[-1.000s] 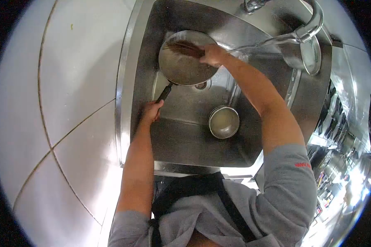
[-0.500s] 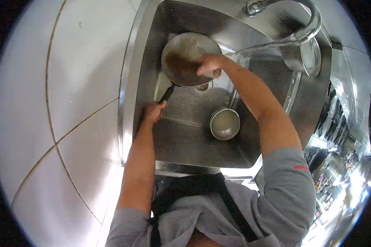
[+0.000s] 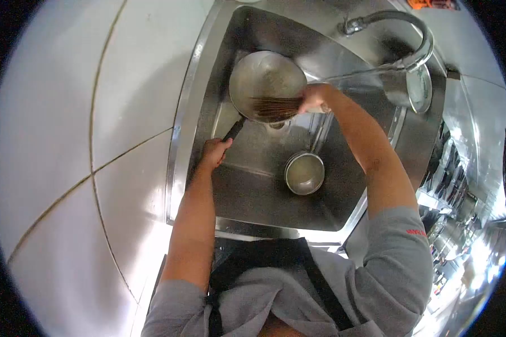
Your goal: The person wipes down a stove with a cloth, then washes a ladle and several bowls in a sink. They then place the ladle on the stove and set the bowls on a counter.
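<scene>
My left hand [image 3: 216, 153] is wrapped round the black handle of a frying pan [image 3: 261, 73], which is tilted up in the sink with its inside facing me. In my right hand [image 3: 316, 99] is a bamboo brush [image 3: 275, 106]. Its brown bristles lie across the lower right part of the pan's inside. Nested metal bowls [image 3: 305, 175] stand on the sink floor below my right forearm, with cloudy liquid in the top one.
The steel sink [image 3: 253, 194] surrounds the pan and bowls, with a drain [image 3: 277, 126] partly hidden behind the pan. A curved faucet [image 3: 424, 48] reaches in from the upper right, a stream running left from it. A round metal container [image 3: 419, 90] is beside it. White tiles [image 3: 135, 101] line the left.
My right hand has moved right with the brush, and its bristles now show spread against the pan. The left hand keeps its grip on the handle. The whole view has shifted slightly.
</scene>
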A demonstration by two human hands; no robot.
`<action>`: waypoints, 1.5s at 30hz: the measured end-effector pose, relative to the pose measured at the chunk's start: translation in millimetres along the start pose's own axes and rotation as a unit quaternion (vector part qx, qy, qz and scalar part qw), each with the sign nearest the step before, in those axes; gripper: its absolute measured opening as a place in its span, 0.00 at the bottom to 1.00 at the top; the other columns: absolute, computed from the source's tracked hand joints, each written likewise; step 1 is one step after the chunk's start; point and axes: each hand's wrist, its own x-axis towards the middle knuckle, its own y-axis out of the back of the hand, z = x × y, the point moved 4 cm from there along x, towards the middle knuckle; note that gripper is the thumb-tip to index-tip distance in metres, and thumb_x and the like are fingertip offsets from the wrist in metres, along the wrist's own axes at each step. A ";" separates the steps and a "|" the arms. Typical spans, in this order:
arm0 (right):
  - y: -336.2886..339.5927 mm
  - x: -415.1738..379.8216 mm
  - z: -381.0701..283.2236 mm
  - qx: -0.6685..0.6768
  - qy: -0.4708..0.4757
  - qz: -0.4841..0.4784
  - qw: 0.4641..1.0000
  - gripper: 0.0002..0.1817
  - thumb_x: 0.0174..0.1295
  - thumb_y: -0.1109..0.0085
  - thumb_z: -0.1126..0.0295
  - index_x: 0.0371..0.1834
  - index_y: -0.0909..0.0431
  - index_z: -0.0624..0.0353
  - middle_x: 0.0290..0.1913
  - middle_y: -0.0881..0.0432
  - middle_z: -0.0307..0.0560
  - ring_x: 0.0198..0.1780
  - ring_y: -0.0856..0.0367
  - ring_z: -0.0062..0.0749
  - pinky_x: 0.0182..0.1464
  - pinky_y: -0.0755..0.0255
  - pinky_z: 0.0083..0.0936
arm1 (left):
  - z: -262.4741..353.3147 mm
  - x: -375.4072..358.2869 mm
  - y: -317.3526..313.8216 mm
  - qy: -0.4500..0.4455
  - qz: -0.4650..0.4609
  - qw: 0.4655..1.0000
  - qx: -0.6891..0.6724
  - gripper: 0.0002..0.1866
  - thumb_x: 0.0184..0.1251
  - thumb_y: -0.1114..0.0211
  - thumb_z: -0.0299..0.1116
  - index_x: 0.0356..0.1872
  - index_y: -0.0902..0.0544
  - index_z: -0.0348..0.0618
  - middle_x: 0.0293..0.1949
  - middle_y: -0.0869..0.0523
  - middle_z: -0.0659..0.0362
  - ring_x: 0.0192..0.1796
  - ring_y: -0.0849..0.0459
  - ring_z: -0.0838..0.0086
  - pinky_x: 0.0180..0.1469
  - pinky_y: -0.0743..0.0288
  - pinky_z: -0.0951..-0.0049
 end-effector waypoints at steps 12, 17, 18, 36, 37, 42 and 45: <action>5.6 -28.6 -60.1 -0.031 -0.059 -0.089 0.994 0.37 0.53 0.29 0.52 0.69 0.30 0.44 0.52 0.18 0.56 0.37 0.13 0.37 0.32 0.19 0.38 | 6.2 -3.8 0.2 -0.041 0.039 0.997 0.046 0.24 0.63 0.32 0.53 0.26 0.22 0.38 0.18 0.24 0.58 0.19 0.25 0.70 0.24 0.32 0.64; 22.3 -19.0 -76.4 -0.294 -0.046 0.390 0.871 0.36 0.52 0.28 0.52 0.67 0.27 0.42 0.49 0.16 0.49 0.38 0.15 0.35 0.29 0.19 0.33 | -10.3 24.8 -4.6 -0.144 0.104 0.972 0.152 0.24 0.63 0.32 0.53 0.25 0.22 0.40 0.17 0.26 0.61 0.17 0.28 0.72 0.21 0.35 0.67; 13.5 -36.5 -118.4 -0.102 -0.065 0.231 0.965 0.35 0.51 0.28 0.52 0.66 0.26 0.40 0.47 0.15 0.48 0.40 0.15 0.36 0.32 0.19 0.34 | -9.0 17.5 -1.4 -0.103 0.074 0.987 0.103 0.23 0.63 0.32 0.52 0.25 0.21 0.40 0.16 0.27 0.62 0.17 0.29 0.73 0.21 0.36 0.67; -8.8 -5.6 -48.9 -0.125 -0.070 0.118 0.983 0.32 0.53 0.31 0.52 0.62 0.24 0.50 0.53 0.17 0.54 0.51 0.17 0.43 0.53 0.24 0.40 | -5.0 16.0 -3.0 -0.097 0.075 0.982 0.147 0.26 0.63 0.34 0.53 0.37 0.16 0.33 0.29 0.16 0.47 0.34 0.19 0.55 0.41 0.27 0.57; -9.9 -17.9 -63.1 0.046 -0.082 0.202 0.975 0.31 0.54 0.31 0.52 0.62 0.23 0.50 0.54 0.17 0.54 0.51 0.17 0.45 0.54 0.25 0.41 | -8.1 18.0 -6.2 -0.127 0.083 0.976 0.158 0.27 0.63 0.34 0.54 0.38 0.16 0.33 0.32 0.15 0.46 0.37 0.18 0.52 0.43 0.27 0.57; -15.8 -9.7 -20.3 -0.192 -0.107 0.085 0.972 0.31 0.56 0.37 0.46 0.61 0.23 0.45 0.50 0.15 0.57 0.49 0.15 0.47 0.53 0.23 0.43 | 11.4 -4.1 -7.6 -0.135 0.132 0.958 0.216 0.28 0.62 0.34 0.56 0.39 0.16 0.34 0.33 0.14 0.46 0.39 0.16 0.49 0.44 0.26 0.56; -8.9 -24.2 -33.5 -0.146 -0.174 0.286 0.931 0.29 0.55 0.38 0.45 0.58 0.22 0.46 0.47 0.14 0.57 0.47 0.14 0.48 0.49 0.22 0.42 | -13.9 28.1 -13.3 -0.166 0.165 0.941 0.245 0.27 0.62 0.34 0.56 0.38 0.15 0.35 0.32 0.14 0.47 0.39 0.16 0.49 0.44 0.26 0.56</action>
